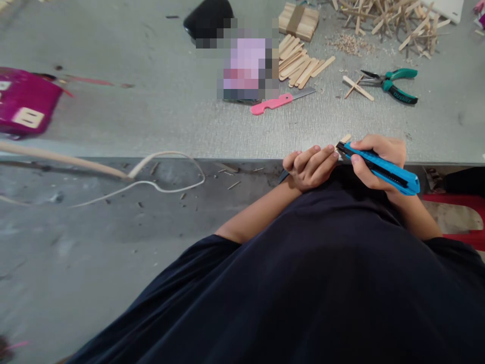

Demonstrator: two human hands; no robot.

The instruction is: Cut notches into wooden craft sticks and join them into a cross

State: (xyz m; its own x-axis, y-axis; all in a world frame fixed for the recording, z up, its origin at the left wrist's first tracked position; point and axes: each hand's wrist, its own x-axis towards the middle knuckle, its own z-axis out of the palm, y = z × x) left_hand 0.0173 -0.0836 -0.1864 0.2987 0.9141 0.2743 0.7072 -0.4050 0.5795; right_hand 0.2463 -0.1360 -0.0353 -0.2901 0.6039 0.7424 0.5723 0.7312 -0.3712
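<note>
Right hand [390,150] grips one blue utility knife [384,170] | left hand [311,168] curled on one wooden stick [346,138], at edge of grey table [151,111] | one pink folding knife [273,103] | one pliers [387,84], two crossed sticks [359,88] | one banded stick bundle [297,21] | floor [113,253] littered

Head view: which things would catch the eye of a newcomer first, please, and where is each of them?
Probably the bright blue cutter, held in the right hand at the table's near edge, its tip close to the left hand. Next, the purple bag at the far left, and the pink knife lying on the table, left of the green pliers.
</note>
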